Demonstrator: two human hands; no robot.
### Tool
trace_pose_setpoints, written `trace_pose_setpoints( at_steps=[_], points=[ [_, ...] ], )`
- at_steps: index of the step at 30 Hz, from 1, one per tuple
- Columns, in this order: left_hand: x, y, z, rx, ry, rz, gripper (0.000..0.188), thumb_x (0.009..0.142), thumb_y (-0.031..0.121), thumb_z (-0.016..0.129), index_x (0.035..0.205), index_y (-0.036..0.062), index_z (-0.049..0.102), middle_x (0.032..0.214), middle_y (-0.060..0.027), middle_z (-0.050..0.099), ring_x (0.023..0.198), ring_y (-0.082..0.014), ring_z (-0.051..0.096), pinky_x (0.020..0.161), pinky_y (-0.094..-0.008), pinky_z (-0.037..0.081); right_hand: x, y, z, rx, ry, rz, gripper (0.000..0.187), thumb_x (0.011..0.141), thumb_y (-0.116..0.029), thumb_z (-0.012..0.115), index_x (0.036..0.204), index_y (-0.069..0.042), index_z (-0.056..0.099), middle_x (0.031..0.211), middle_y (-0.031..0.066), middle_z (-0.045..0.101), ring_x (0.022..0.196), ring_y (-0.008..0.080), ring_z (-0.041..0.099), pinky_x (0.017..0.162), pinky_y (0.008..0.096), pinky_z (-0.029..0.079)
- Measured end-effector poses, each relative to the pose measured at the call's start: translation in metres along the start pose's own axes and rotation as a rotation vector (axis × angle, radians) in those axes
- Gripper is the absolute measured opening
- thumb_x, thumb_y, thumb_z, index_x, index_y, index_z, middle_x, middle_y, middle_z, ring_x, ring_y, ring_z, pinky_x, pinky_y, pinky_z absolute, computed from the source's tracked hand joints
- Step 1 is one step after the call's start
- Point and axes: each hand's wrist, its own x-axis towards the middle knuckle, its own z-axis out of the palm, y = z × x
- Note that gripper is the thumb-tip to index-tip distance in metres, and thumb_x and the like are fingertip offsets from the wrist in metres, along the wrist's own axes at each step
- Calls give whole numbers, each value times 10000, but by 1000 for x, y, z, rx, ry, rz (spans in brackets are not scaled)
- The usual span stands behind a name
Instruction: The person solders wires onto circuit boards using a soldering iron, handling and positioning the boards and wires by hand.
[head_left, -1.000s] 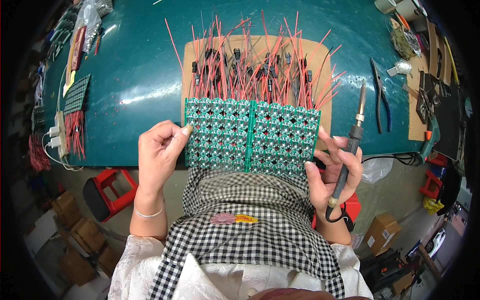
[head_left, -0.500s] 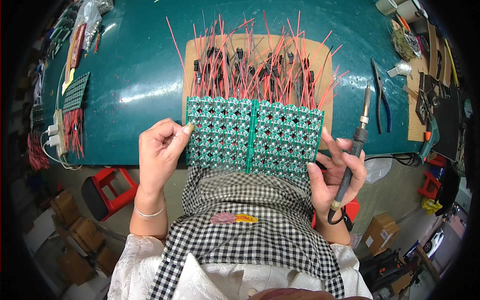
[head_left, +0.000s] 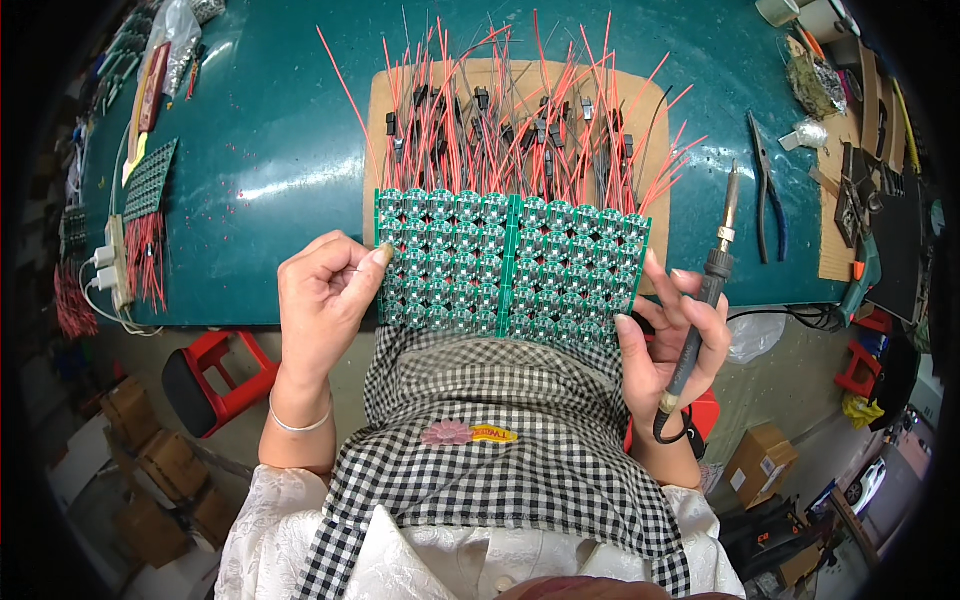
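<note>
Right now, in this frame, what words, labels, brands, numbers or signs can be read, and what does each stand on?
Yellow patch beside the pink flower on the checked apron: lettering, not copied out here.
Soldering iron in the right hand: faint handle marks, too small to read.
Cardboard box at lower right: white labels, too small to read.
Circuit board panel: any print too small to tell.

I see on my screen: green board [head_left: 440, 262], middle | red and black wires [head_left: 440, 165], top middle | blue-green table [head_left: 270, 130], top | tan card [head_left: 657, 235], middle | black-and-white checked apron [head_left: 490, 480], bottom middle | red-and-black stool [head_left: 240, 403], lower left | grey-handled iron [head_left: 690, 350], right
</note>
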Motion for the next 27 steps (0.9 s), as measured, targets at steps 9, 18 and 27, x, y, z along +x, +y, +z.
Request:
trace_pose_setpoints(
  at_steps=[9, 18, 27],
  points=[
    [-1, 0, 1, 34, -2, 7, 206, 885, 32, 757, 737, -42, 634, 644, -2, 499, 577, -56, 362, 503, -250, 293, -2, 4, 2, -33, 15, 5, 586, 811, 146, 721, 1280, -58, 435, 1336, 196, 448, 1260, 408, 599, 894, 372, 636],
    [-3, -4, 5, -49, 88, 36, 206, 912, 29, 738, 759, -59, 632, 664, -6, 514, 610, -65, 388, 535, -248, 313, 21, 9, 13, -95, 58, -45, 480, 849, 160, 665, 1260, -8, 484, 1307, 211, 474, 1223, 404, 622, 902, 372, 635],
    [-14, -13, -4, 32, 88, 68, 98, 856, 33, 787, 847, -41, 722, 665, 2, 507, 586, -69, 403, 522, -240, 331, -1, 16, -7, -238, 21, -187, 601, 797, 15, 806, 1294, -84, 484, 1289, 206, 550, 1198, 339, 624, 1034, 435, 502]
  ],
)
